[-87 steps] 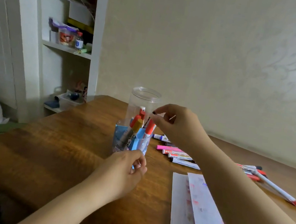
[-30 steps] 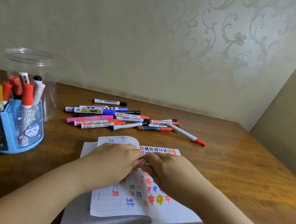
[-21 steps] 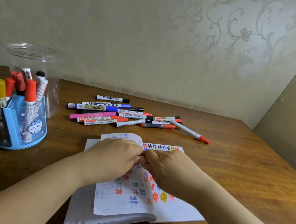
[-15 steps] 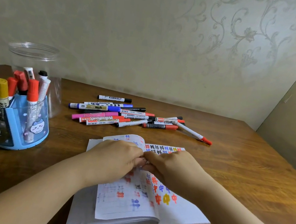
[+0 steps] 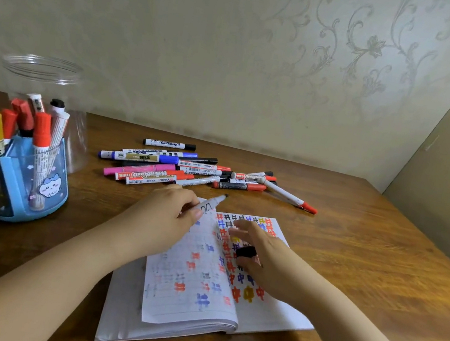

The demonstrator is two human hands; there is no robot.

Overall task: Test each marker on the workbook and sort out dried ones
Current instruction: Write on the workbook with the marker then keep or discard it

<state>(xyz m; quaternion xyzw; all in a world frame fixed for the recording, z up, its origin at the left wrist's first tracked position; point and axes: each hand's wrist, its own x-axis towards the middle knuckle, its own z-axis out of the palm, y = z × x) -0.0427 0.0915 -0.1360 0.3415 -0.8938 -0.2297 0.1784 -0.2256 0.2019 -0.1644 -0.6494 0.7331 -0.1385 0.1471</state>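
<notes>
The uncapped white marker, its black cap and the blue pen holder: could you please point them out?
Uncapped white marker (image 5: 211, 204), head view, barrel near tip.
Black cap (image 5: 245, 251), head view, side.
Blue pen holder (image 5: 17, 177), head view, front wall.

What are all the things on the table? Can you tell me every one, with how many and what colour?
workbook: one, white pages with coloured marks, open at the near middle of the table.
uncapped marker: one, white barrel with black tip, held over the workbook.
cap: one, black, in the right hand.
loose markers: a pile, too overlapped to count; pink, blue, red, black; behind the workbook.
pen holder: one, blue, left side, holding red and yellow capped markers.
jar: one, clear, behind the holder.
table: one, brown wood.
left hand: grips the marker.
right hand: holds the cap.
</notes>
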